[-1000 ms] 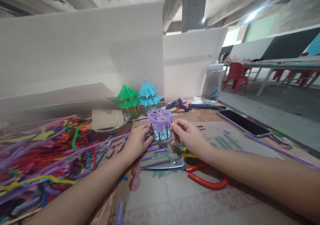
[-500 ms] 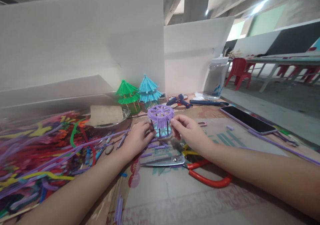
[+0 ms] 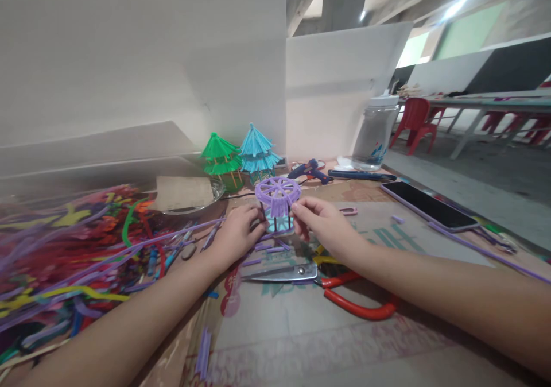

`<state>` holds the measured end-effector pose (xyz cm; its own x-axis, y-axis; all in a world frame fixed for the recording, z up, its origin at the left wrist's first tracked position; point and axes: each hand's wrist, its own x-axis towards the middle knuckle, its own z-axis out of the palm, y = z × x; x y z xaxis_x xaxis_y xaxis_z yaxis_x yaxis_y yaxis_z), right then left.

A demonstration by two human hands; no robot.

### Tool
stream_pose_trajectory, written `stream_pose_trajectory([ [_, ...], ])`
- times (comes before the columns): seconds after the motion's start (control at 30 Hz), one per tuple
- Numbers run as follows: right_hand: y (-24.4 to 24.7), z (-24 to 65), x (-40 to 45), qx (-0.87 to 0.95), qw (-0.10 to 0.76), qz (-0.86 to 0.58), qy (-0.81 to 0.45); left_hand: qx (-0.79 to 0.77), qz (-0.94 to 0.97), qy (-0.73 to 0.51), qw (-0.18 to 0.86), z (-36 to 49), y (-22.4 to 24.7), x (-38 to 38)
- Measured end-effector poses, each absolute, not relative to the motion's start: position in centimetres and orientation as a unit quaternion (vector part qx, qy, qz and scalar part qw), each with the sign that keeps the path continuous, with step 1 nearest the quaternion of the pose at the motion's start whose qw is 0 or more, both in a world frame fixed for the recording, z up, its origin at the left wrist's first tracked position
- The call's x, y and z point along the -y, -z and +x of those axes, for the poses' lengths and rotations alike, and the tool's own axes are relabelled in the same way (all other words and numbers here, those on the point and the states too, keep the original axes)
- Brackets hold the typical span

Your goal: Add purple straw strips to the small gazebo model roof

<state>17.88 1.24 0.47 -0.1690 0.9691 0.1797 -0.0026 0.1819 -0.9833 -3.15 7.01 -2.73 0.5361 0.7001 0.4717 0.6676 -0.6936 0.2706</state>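
A small pavilion model (image 3: 278,192) stands upright on the cardboard, with a purple wheel-shaped roof frame, dark posts and a light blue base. Short purple strips hang as a fringe from the near side of its roof. My left hand (image 3: 241,229) is closed at the model's left side, fingertips against its posts and base. At the fringe's right end, the thumb and forefinger of my right hand (image 3: 316,217) are pinched together; whatever is between them is too small to make out. Cut purple pipe cleaner pieces (image 3: 275,248) lie before the model. Below my right hand are red-handled scissors (image 3: 297,272).
Green (image 3: 217,157) and blue pavilion models (image 3: 257,154) stand behind, beside a glue gun (image 3: 310,171). A heap of coloured pipe cleaners (image 3: 86,243) covers the left. On the right are a utility knife (image 3: 361,175), a water bottle (image 3: 374,134) and a phone (image 3: 426,206).
The camera view has shifted slightly. My right fingertips have stayed at the roof's right edge, and my left hand remains at the model's left side.
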Motion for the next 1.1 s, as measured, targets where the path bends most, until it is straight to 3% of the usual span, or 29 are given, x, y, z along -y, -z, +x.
stream_pose_trajectory([
  [0.67, -0.21, 17.31, -1.39, 0.535, 0.482, -0.383, -0.579, -0.376, 0.883, -0.28, 0.027, -3.06, 2.72, -7.2],
  [1.1, -0.18, 17.73, -1.21, 0.588, 0.463, -0.411, -0.52, -0.369, 0.886, -0.279, 0.015, -3.04, 2.62, -7.1],
])
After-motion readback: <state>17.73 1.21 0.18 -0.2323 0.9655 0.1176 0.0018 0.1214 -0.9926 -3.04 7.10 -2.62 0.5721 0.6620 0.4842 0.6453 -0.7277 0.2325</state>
